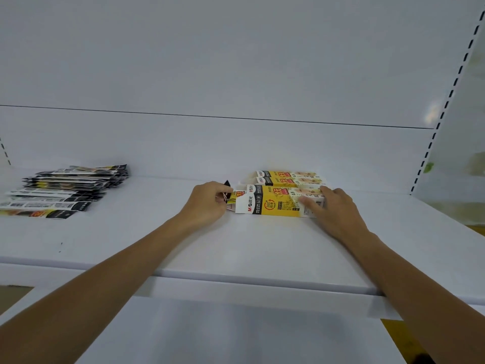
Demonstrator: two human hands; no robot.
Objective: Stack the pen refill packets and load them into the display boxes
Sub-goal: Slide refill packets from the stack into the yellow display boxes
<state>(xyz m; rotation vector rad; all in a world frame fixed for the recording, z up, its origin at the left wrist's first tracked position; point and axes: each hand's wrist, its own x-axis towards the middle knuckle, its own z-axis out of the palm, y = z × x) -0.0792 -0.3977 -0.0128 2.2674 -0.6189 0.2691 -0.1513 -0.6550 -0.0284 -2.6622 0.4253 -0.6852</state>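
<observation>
A person stands at a white shop shelf (pixel 236 245), both bare arms reaching forward. The step in hand is loading. The left hand (pixel 207 199) pinches a small bundle of pen refill packets (pixel 231 197) in curled fingers and holds it at the open left end of the nearest display box (pixel 275 203), with the bundle's tip just inside the flaps. The right hand (pixel 333 206) grips the box's far right end, thumb on the near face and fingers over the top, bracing it.

The box lies on its side, yellow and white. It reads "M&G" with Chinese characters beside it, "360°" in a circle and "0.5"; the smaller print is too fine to read. Two matching boxes (pixel 286 177) lie just behind it. Well to the left sits a loose, fanned pile of black and white packets (pixel 60 193), not yet boxed.

Next, the bundle likely needs a straight push rightwards, kept flat so no packet catches on a flap, while the right hand resists the slide.
</observation>
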